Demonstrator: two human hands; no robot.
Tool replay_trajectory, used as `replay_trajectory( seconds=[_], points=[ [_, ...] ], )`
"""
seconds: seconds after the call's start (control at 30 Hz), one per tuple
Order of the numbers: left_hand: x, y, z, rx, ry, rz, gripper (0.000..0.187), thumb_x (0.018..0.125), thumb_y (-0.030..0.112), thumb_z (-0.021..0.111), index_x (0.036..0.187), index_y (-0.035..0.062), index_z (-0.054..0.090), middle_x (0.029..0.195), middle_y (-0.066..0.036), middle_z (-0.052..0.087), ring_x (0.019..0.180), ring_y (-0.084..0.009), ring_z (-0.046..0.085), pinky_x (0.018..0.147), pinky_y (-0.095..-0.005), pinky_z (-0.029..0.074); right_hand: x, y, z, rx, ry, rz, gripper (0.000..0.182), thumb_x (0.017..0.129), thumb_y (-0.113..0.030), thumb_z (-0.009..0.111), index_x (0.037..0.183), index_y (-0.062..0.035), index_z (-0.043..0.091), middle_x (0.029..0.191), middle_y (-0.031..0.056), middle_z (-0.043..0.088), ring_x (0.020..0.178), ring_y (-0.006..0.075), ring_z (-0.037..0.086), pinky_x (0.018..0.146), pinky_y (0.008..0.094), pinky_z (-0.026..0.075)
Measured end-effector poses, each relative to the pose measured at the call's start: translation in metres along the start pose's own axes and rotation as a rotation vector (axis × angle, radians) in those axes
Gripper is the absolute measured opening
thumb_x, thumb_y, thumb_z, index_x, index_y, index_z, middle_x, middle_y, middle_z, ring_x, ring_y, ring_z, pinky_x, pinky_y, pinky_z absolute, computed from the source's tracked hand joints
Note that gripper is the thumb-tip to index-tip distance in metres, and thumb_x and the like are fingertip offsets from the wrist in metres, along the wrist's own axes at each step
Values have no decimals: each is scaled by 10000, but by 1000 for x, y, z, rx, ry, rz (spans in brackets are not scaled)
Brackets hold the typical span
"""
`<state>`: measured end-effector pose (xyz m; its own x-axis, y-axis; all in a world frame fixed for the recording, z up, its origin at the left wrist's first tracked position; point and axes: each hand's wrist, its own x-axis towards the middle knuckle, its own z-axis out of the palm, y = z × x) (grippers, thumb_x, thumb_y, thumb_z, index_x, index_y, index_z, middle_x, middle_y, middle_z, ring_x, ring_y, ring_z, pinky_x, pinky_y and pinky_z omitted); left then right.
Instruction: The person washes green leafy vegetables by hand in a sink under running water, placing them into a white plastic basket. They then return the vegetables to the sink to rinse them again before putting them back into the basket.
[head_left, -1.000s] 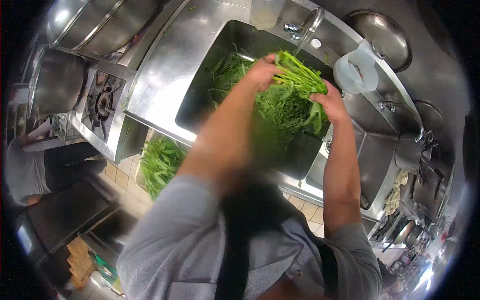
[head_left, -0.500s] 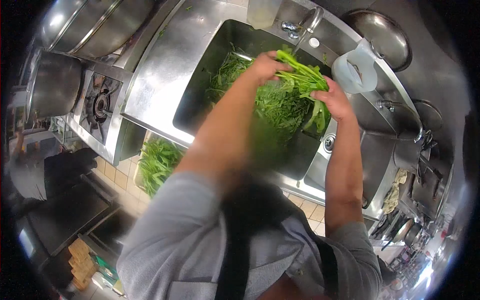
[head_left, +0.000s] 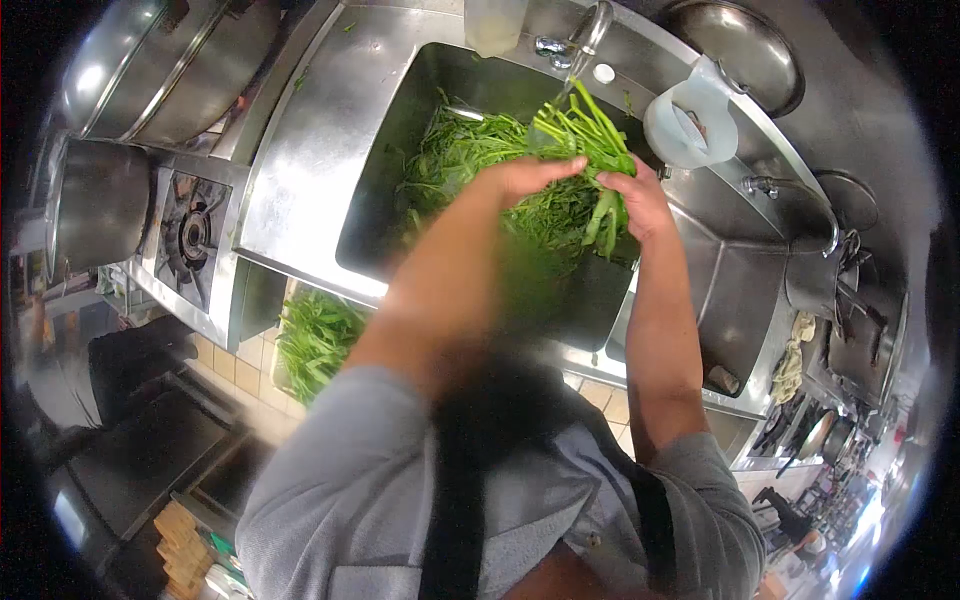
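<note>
A bunch of leafy green stalks (head_left: 585,125) is held over the steel sink (head_left: 385,170), its stems pointing up toward the faucet (head_left: 597,35). My right hand (head_left: 645,200) grips the bunch from its right side. My left hand (head_left: 535,178) presses against its lower left side, thumb toward the stalks; its other fingers are hidden by the greens. Loose wet greens (head_left: 460,150) lie in the sink basin, under and to the left of both hands. Water seems to run from the faucet onto the stems.
A white plastic jug (head_left: 690,125) stands right of the faucet, near a round metal lid (head_left: 745,50). More greens fill a container (head_left: 315,340) below the counter. A gas burner (head_left: 195,230) and large pots (head_left: 100,210) are at the left.
The bunch has turned, its stems now pointing up under the faucet. My left hand has moved from the stem end down to the side of the bunch. The view has shifted slightly.
</note>
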<state>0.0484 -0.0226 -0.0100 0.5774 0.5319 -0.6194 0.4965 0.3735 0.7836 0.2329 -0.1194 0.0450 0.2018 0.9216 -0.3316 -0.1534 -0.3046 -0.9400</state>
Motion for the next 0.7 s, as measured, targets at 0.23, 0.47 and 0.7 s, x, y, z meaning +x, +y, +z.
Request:
replay_trajectory(
  seconds=[0.23, 0.47, 0.7],
  points=[
    [-12, 60, 2, -978, 65, 419, 509, 788, -1, 751, 1210, -35, 468, 1101, -142, 618, 921, -296, 657, 793, -448, 558, -11, 10, 11, 0, -22, -9, 448, 780, -37, 684, 1209, 13, 563, 1062, 78, 659, 911, 175, 624, 827, 305, 491],
    [-6, 64, -7, -83, -1, 582, 695, 670, 89, 850, 1286, 66, 529, 1124, -140, 600, 878, -252, 651, 711, -392, 558, -25, -6, -23, 29, 81, 33, 458, 771, -39, 670, 1211, 19, 557, 1060, 85, 660, 920, 185, 624, 842, 323, 489],
    [4, 53, -52, -261, 62, 386, 558, 725, 171, 824, 1202, 20, 576, 1034, -113, 661, 846, -184, 656, 651, -329, 546, -40, -26, -32, -64, 23, 96, 463, 755, -41, 661, 1203, 20, 559, 1038, 84, 662, 899, 173, 628, 813, 305, 496]
  ],
)
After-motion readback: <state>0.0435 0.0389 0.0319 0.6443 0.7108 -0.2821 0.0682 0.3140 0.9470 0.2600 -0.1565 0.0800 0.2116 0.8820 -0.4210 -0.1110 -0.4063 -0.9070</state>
